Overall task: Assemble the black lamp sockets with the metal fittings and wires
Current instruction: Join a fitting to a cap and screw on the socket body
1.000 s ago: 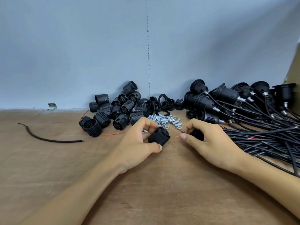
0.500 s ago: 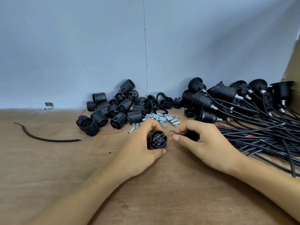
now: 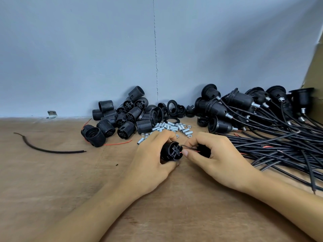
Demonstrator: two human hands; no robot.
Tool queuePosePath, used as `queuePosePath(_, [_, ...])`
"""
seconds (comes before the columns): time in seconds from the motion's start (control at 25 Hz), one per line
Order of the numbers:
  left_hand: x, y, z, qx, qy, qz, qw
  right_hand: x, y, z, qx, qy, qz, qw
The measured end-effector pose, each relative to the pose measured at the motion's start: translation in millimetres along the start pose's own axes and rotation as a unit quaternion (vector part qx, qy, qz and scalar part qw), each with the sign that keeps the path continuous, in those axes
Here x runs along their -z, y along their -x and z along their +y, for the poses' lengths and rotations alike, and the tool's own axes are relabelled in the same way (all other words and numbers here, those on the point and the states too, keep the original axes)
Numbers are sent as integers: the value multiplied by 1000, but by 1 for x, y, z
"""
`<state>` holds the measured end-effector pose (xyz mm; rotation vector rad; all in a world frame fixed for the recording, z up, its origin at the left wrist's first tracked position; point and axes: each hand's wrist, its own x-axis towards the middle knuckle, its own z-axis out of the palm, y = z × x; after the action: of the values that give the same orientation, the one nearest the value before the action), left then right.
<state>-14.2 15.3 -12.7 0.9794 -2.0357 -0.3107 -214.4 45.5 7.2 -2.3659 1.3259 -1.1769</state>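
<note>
Far left on the worktop (image 3: 70,189) lies a stray cable offcut (image 3: 52,150), untouched. Next comes the heap of loose socket bodies (image 3: 122,117), many not yet wired, and in front of it the scatter of metal fittings (image 3: 171,127), so plenty is left to do. Your left hand (image 3: 153,158) lies on its side on the worktop, wrist low, fingers and thumb curled round one black socket (image 3: 172,151) whose terminal end faces right. Your right hand (image 3: 215,154) rests just beside it, forefinger and thumb pinching the thin red and black wire ends (image 3: 192,151) right at those terminals; whether they are seated, I cannot tell. Another black part (image 3: 203,150) sits tucked in that palm. You appear to be at the wiring step for this socket. Further right, the pile of finished sockets (image 3: 241,102), fittings and cables attached, shows a fair share done.
</note>
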Motion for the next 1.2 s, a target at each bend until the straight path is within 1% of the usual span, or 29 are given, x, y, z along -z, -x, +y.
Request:
queuePosePath(0.24, [1,-1,1,12,-9,6,1000,-3,2,0,-1,36,25,999])
queuePosePath(0.44, [0,0,1,-4,-31,1,1000,-3,3,-4,26,65,0,998])
queuePosePath(0.56, [0,0,0,-4,-32,-3,999,-1,2,-3,2,48,-8,999])
queuePosePath(0.76, [-2,0,-1,2,-34,10,999,1,2,0,-60,19,9,998])
queuePosePath(1.0, [-2,0,-3,-6,-35,2,999,0,1,-1,-59,37,-16,997])
queuePosePath(1.2, [-4,1,-2,-15,-26,2,1000,0,2,-3,-55,36,-16,998])
